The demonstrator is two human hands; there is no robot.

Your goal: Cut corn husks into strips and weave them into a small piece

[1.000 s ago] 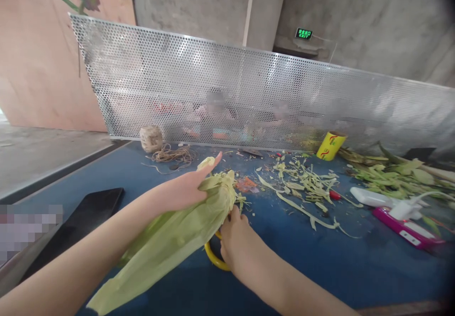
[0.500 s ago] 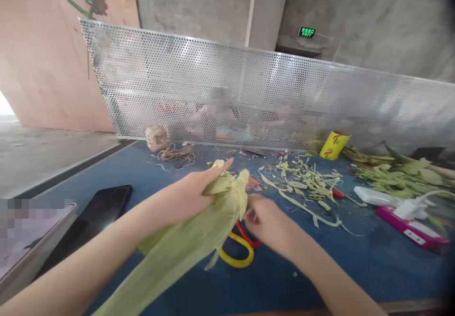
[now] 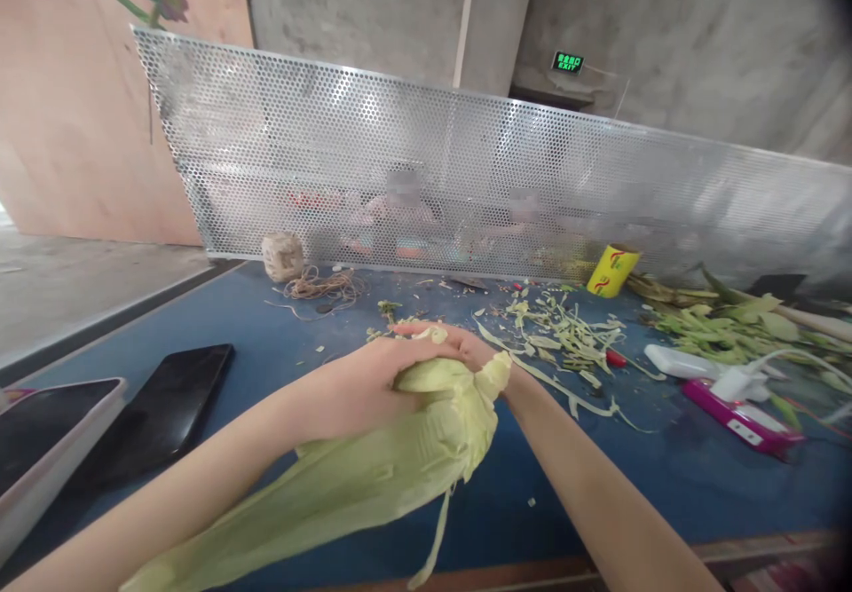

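Observation:
A long pale green corn husk bundle (image 3: 373, 468) lies slanted over the blue table (image 3: 666, 494), its thick end toward the middle. My left hand (image 3: 359, 383) curls over the top of that thick end and grips it. My right hand (image 3: 469, 352) reaches in from the right and closes on the husk's tip, fingertips meeting the left hand's. The scissors seen earlier are hidden under the husk.
A black phone (image 3: 160, 410) and a tray (image 3: 40, 450) lie at the left. A twine ball (image 3: 283, 256) and loose twine sit by the perforated metal screen (image 3: 466, 184). Husk scraps (image 3: 565, 339), a yellow cup (image 3: 612, 272), a white and pink device (image 3: 725, 392) lie right. People sit behind the screen.
My right hand left the yellow-handled scissors on the table and came up to grip the husk's tip. My left hand's fingers curled from stretched out to wrapped over the husk.

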